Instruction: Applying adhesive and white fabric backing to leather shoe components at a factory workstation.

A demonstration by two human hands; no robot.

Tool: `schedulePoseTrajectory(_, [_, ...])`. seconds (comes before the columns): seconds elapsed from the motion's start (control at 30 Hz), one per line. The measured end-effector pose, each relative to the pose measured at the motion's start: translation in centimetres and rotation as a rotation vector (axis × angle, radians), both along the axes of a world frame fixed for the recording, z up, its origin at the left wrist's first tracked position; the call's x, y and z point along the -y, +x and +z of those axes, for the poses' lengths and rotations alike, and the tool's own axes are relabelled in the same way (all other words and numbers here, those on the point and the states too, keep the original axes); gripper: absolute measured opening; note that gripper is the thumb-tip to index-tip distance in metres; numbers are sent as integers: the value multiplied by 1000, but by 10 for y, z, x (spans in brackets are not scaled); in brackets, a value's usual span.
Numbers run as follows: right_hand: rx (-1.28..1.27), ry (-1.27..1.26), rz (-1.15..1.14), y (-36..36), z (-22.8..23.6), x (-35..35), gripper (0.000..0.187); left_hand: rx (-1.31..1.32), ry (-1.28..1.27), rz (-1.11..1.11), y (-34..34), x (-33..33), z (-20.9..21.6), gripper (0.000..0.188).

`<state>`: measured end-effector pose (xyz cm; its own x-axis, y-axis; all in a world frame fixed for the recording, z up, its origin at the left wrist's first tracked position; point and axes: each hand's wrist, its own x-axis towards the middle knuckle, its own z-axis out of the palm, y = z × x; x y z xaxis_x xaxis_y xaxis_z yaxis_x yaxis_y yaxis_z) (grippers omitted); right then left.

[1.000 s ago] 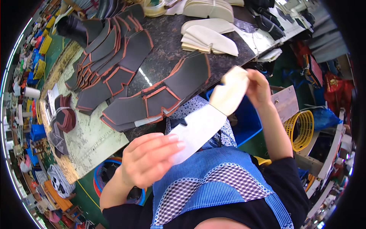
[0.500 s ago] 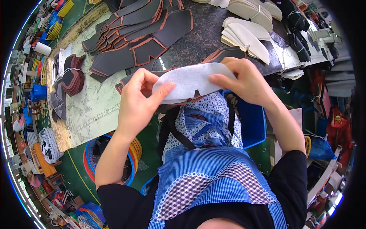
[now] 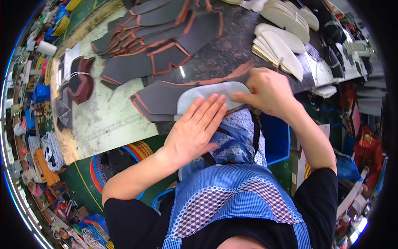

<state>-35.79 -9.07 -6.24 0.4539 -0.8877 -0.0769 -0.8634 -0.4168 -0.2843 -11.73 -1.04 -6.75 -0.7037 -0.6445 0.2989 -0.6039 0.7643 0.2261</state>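
Observation:
A white, rounded cut piece (image 3: pixel 213 88) lies over a dark grey cut piece (image 3: pixel 159 97) with reddish-brown edges, at the near edge of the table. My left hand (image 3: pixel 192 128) rests flat on the white piece, its fingers stretched out and covering its lower part. At the right end, my right hand (image 3: pixel 271 90) is closed, with the thumb against the white piece and the curled fingers at the dark piece's edge. What lies under that hand is hidden. Beyond, more dark grey pieces (image 3: pixel 137 64) with reddish-brown edges overlap in a pile.
White rounded pieces (image 3: pixel 277 47) are stacked at the far right of the dark stone tabletop (image 3: pixel 219 50). A tied bundle of maroon pieces (image 3: pixel 83 83) sits on the left board. Below the table are a blue bin (image 3: pixel 277 139) and round baskets (image 3: pixel 97 168).
The white piece has gone from being held up in both hands to lying on the dark piece. My left hand has opened flat onto it; my right hand has shifted slightly right.

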Motion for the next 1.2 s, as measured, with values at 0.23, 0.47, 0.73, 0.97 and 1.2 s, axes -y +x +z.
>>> schedulePoseTrajectory(0.23, [163, 36, -80, -21, 9, -10, 48, -82, -24, 370, 52, 86, 20, 55])
schedulePoseTrajectory(0.47, [429, -526, -427, -121, -26, 28, 31, -137, -89, 417, 98, 122, 6, 24])
schedulePoseTrajectory(0.73, [682, -308, -487, -140, -60, 41, 32, -545, 244, 211, 41, 62, 100, 28])
schedulePoseTrajectory(0.97, [614, -641, -498, -131, -36, 38, 22, -68, 112, 196, 17, 48, 8, 46])
schedulePoseTrajectory(1.2, [918, -205, 260, -34, 64, -43, 13, -1126, 756, -58, -14, 43, 70, 42])
